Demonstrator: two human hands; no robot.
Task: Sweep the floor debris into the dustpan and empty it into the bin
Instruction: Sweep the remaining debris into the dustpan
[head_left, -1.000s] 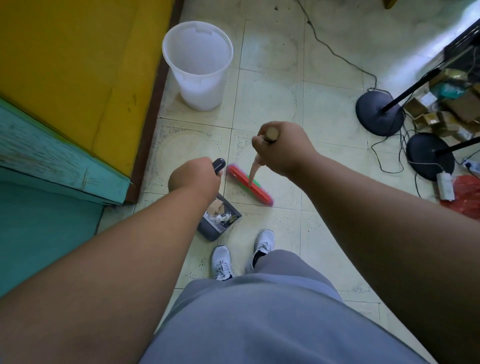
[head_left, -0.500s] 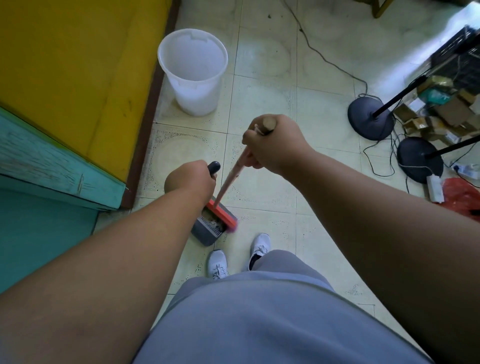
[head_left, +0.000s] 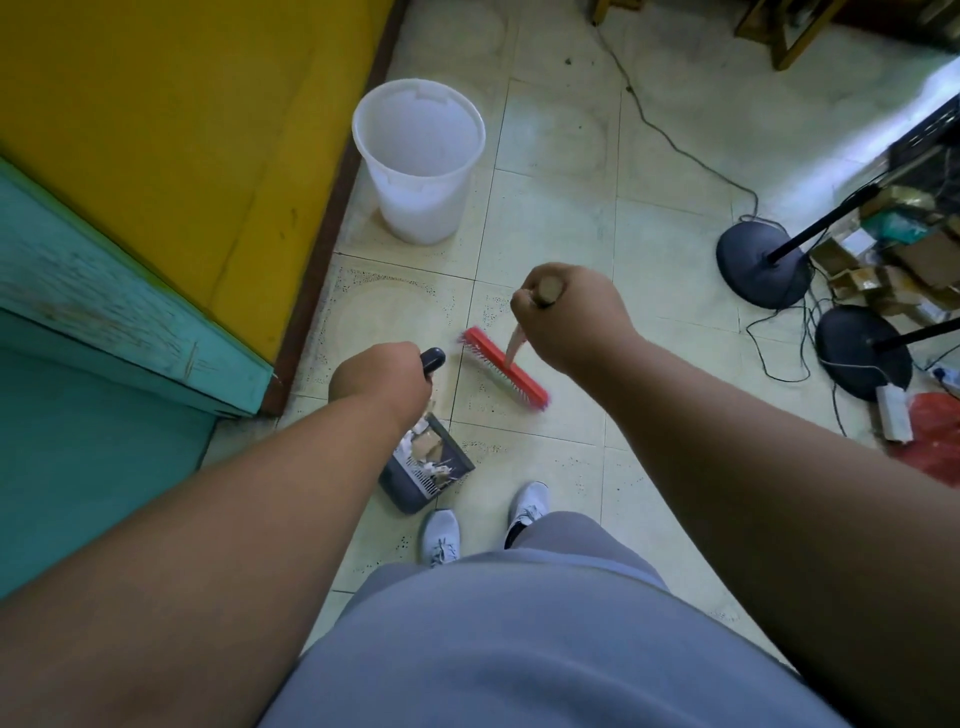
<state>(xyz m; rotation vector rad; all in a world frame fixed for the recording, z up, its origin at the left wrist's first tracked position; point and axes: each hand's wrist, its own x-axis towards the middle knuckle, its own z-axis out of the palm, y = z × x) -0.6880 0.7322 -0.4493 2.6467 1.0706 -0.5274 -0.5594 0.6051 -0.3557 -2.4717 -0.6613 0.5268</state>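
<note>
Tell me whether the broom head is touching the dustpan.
Apart. The head view shows bare floor tile between the red broom head and the dustpan.

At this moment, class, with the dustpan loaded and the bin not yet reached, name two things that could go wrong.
1. The dustpan, held by the left hand, carries loose paper scraps; tipping it on the way to the white bin could spill them back onto the tiles.
2. The red broom head, held by the right hand, could snag the cables trailing across the floor towards the stand bases.
</note>
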